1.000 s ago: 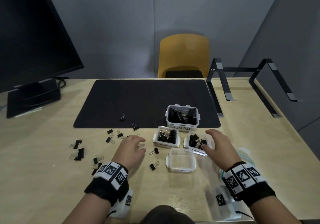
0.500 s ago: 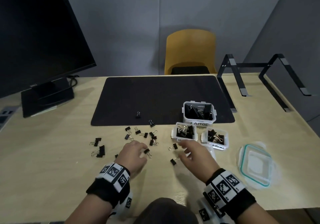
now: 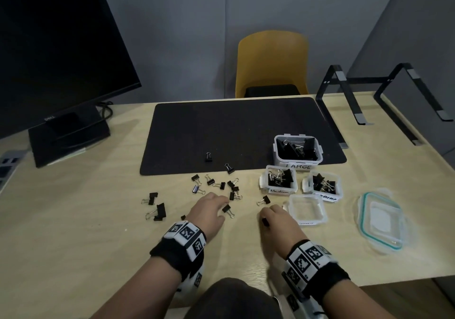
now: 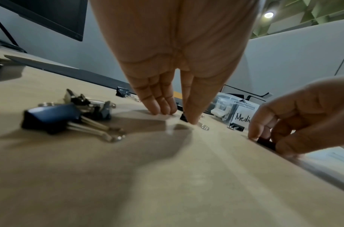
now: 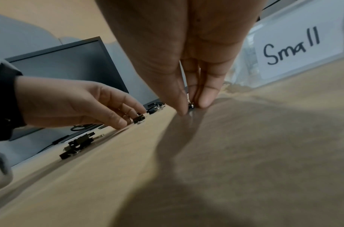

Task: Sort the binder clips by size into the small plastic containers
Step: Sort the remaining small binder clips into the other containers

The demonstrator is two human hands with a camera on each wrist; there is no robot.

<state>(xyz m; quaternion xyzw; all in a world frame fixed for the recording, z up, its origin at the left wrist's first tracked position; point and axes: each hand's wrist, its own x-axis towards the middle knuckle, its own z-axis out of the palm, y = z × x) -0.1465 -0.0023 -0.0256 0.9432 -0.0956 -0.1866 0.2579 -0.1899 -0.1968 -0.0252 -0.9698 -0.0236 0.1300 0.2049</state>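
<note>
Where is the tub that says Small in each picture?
Head: Small tub, empty, just right of the right hand.
Left wrist: not clearly visible; only the Medium tub shows.
Right wrist: top right, label readable.
Shared landmark: the right hand pinching a tiny clip.

left hand [image 3: 208, 209]: fingers down, grip loose | right hand [image 3: 277, 220]: fingertips pinched together

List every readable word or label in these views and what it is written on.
"LARGE": label on the large container.
"Medium": label on the left medium container; the left wrist view shows only "Medi".
"Small": label on the empty container.
Right medium container: label blurred, seemingly "Medium".
Monitor: logo too small to read.
Wristbands: coded markers, no words.
</note>
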